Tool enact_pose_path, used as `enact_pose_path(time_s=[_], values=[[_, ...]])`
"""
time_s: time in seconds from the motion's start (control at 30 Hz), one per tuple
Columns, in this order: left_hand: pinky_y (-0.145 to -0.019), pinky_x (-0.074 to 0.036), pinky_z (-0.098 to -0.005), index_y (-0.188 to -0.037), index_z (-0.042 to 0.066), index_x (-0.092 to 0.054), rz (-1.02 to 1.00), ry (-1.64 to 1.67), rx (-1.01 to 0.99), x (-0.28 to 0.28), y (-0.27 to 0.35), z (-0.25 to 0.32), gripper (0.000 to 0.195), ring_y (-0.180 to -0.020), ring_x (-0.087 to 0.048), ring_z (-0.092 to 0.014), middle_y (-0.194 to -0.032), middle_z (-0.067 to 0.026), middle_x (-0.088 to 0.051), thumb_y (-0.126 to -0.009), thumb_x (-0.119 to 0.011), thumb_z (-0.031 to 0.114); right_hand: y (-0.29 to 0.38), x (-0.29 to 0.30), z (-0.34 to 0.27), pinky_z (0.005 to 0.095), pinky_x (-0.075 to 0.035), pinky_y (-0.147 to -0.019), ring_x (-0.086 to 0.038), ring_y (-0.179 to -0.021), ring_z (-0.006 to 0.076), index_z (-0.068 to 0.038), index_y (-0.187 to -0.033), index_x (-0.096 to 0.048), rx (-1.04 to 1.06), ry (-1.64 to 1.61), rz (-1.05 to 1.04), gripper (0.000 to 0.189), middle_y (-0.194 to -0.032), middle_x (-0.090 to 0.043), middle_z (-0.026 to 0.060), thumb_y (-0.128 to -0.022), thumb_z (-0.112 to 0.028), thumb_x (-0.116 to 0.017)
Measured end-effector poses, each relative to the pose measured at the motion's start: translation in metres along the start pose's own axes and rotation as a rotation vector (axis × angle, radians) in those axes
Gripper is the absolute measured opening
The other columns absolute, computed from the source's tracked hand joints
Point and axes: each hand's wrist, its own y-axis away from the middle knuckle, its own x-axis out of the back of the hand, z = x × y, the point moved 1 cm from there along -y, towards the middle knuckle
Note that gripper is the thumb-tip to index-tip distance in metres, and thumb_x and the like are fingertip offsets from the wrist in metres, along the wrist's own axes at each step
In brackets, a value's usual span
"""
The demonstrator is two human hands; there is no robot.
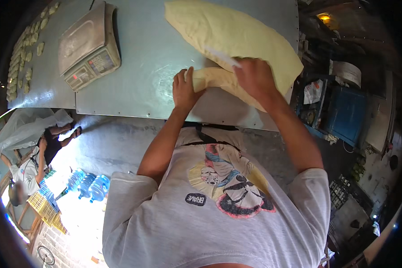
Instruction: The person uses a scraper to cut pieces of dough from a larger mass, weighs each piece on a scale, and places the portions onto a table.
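A large slab of pale dough [241,33] lies across the right part of the metal-topped table [140,57]. Along its near side runs a long strip of dough [221,77]. My left hand [184,87] grips the left end of this strip, thumb and fingers around it. In my right hand [256,77] is a whitish blade-like tool [221,56], blurred, its tip pointing left over the border between slab and strip. My right fist hides part of the strip and the tool's handle end.
A digital scale [90,50] with a metal pan stands left on the table. Several small dough pieces [21,63] lie in rows at the far left. Beyond the table are a person [30,167], water jugs [98,187], yellow crates [45,207] and a blue cabinet [346,112].
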Motion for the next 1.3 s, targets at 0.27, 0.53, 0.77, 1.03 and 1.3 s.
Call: enact_pose_path(time_s=[0.27, 0.53, 0.77, 1.03, 1.3], values=[[-0.082, -0.055, -0.0443, -0.111, 0.007, -0.064, 0.204, 0.336, 0.173, -0.007, -0.012, 0.006, 0.052, -0.093, -0.068, -0.036, -0.097, -0.0172, -0.069, -0.063, -0.082, 0.009, -0.043, -0.13, 0.062, 0.0479, -0.054, -0.066, -0.068, -0.073, 0.0339, -0.005, -0.089, -0.068, 0.279, -0.038, -0.029, 0.013, -0.078, -0.067, 0.0192, -0.081, -0.012, -0.059], [-0.098, -0.048, -0.0409, -0.122, 0.008, -0.064, -0.207, 0.307, 0.21, 0.044, 0.051, -0.001, 0.062, -0.113, -0.061, -0.032, -0.123, -0.0179, -0.064, -0.065, -0.088, 0.015, -0.071, -0.13, 0.064, 0.0506, -0.052, -0.072, -0.066, -0.077, 0.0425, 0.0, -0.091, -0.067, 0.223, -0.182, -0.047, 0.021, -0.08, -0.067, 0.0233, -0.084, -0.02, -0.066], [-0.1, -0.045, -0.0451, -0.129, 0.01, -0.051, -0.054, 0.19, 0.185, 0.022, 0.088, -0.034, 0.073, -0.119, -0.051, -0.036, -0.125, -0.0143, -0.054, -0.065, -0.086, 0.014, 0.022, -0.073, -0.062, 0.05, -0.052, -0.069, -0.066, -0.075, 0.0403, -0.002, -0.103, -0.062, 0.15, -0.389, 0.106, 0.019, -0.081, -0.065, 0.0207, -0.086, -0.009, -0.062], [-0.087, -0.05, -0.0478, -0.117, 0.006, -0.053, 0.111, 0.291, 0.173, 0.02, 0.067, -0.062, 0.063, -0.101, -0.059, -0.04, -0.108, -0.0158, -0.061, -0.063, -0.084, 0.015, 0.008, -0.179, -0.099, 0.0502, -0.053, -0.075, -0.067, -0.087, 0.0397, -0.002, -0.105, -0.062, -0.118, -0.279, -0.145, 0.025, -0.093, -0.068, 0.0213, -0.081, -0.009, -0.063], [-0.091, -0.052, -0.0438, -0.132, 0.003, -0.033, 0.305, 0.459, 0.294, 0.199, -0.082, -0.176, 0.09, -0.108, -0.063, -0.038, -0.114, -0.0224, -0.059, -0.061, -0.087, 0.016, -0.007, -0.189, -0.064, 0.0359, -0.05, -0.09, -0.062, -0.106, 0.022, 0.002, -0.131, -0.054, -0.672, -1.328, -0.117, 0.05, -0.121, -0.064, 0.0097, -0.085, -0.009, -0.072]])
